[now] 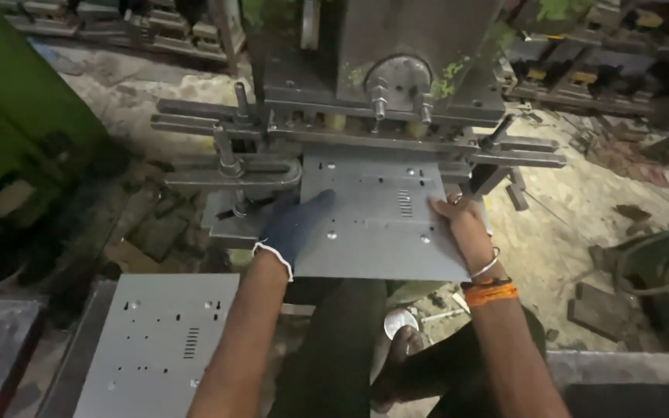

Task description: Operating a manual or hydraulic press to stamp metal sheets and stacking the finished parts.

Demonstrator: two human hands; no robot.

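— Sheet (373,224), grey metal with small punched holes and a slotted vent, lies flat on the press bed (222,220), its far edge under the ram (396,46). Where are the hands?

— Left hand (296,224), in a dark glove with a white cuff, lies flat on the sheet's left side, fingers stretched toward the middle. That grip is spread, pressing down, pinching nothing.

— And the other?

— Right hand (458,224), bare, is at the sheet's right edge. Its grip is closed around that edge, thumb on top, fingers mostly hidden under the metal. A bangle (488,267) and an orange thread (489,292) sit on the wrist.

— Anything nearby?

— A stack (156,340) of like sheets with the same holes and vent lies on a surface at lower left, well apart from the press. Clamp bars (230,176) and bolts (226,151) stand just left of the sheet. Beyond is a littered floor (582,201), and a green machine (9,116) at far left.
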